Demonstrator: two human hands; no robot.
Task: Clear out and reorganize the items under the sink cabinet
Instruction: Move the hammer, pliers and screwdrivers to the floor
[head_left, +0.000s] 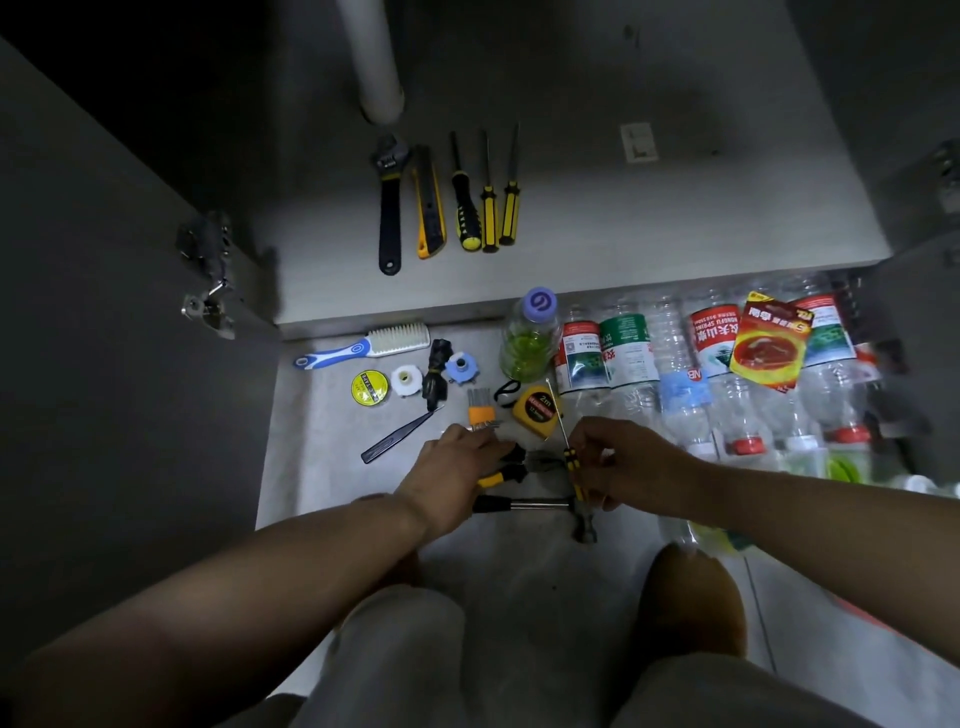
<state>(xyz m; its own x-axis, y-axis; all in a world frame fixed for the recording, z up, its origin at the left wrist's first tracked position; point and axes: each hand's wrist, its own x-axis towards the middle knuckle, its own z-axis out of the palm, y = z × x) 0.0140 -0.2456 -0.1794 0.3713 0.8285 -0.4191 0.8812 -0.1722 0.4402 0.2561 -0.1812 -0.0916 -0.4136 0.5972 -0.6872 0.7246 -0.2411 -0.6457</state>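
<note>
The right hand (618, 462) pinches a thin yellow-and-black-handled screwdriver (569, 447) near the handle, fingers closed on it, its steel shaft slanting up and away toward the cabinet. The left hand (457, 462) lies flat over yellow-and-black-handled pliers (506, 467) on the grey floor; whether its fingers have closed on them I cannot tell.

The move ahead, I judge, turns on one line: the screwdriver's long axis already runs nearly parallel to the row of tools on the pale cabinet floor (571, 218), and that row lies straight ahead of the right hand. There a black adjustable wrench (388, 208), a yellow utility knife (430, 208) and three yellow-and-black screwdrivers (488, 208) lie side by side, with bare shelf to their right.

Between hand and shelf sit a yellow tape measure (537, 408) and a clear bottle with a purple cap (532, 338), which the hand would likely have to pass over. A steel claw hammer (540, 506) lies crosswise just below both hands, and plastic bottles (675, 364) crowd the right.
</note>
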